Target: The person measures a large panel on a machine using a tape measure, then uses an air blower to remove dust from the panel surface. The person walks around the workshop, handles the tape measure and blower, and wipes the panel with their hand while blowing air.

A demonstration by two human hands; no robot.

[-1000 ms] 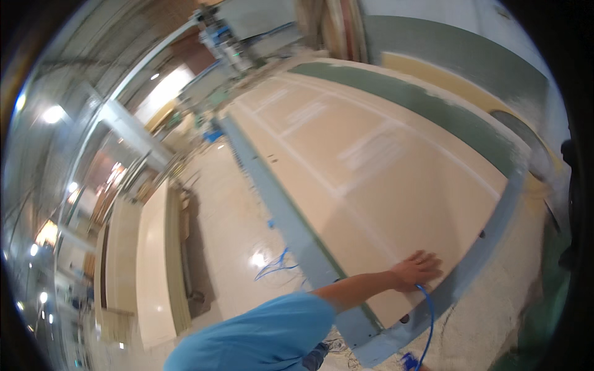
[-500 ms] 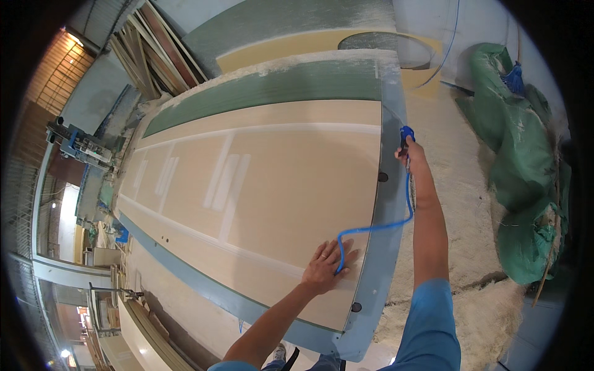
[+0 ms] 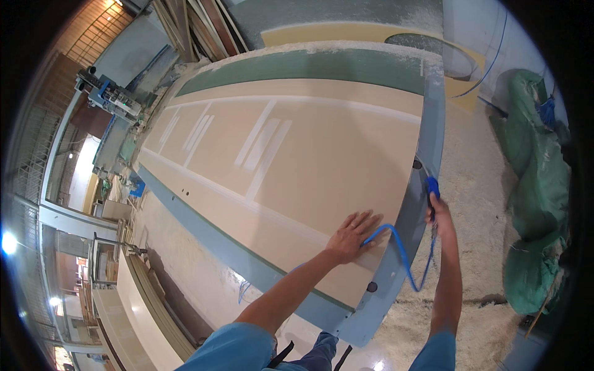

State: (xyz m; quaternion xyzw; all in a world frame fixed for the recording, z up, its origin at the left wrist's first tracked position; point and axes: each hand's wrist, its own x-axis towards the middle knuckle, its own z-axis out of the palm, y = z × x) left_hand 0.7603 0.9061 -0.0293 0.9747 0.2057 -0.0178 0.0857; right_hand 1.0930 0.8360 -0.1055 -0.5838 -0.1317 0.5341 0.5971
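The left hand [image 3: 354,234] is laid open and flat on the large beige panel [image 3: 297,154] while the blue air-blow gun [image 3: 432,188], hose [image 3: 402,253] trailing, is gripped in the right hand [image 3: 438,216] at the panel's edge; blowing-off appears in hand, and steady aim along the sawdust-strewn edge is judged needed next.

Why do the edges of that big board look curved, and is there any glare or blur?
Head view: fisheye bending bows the beige board and its grey-blue table frame toward the dark rim; bright lamp glare at far left; left hand and right hand holding the blue air gun are sharp.
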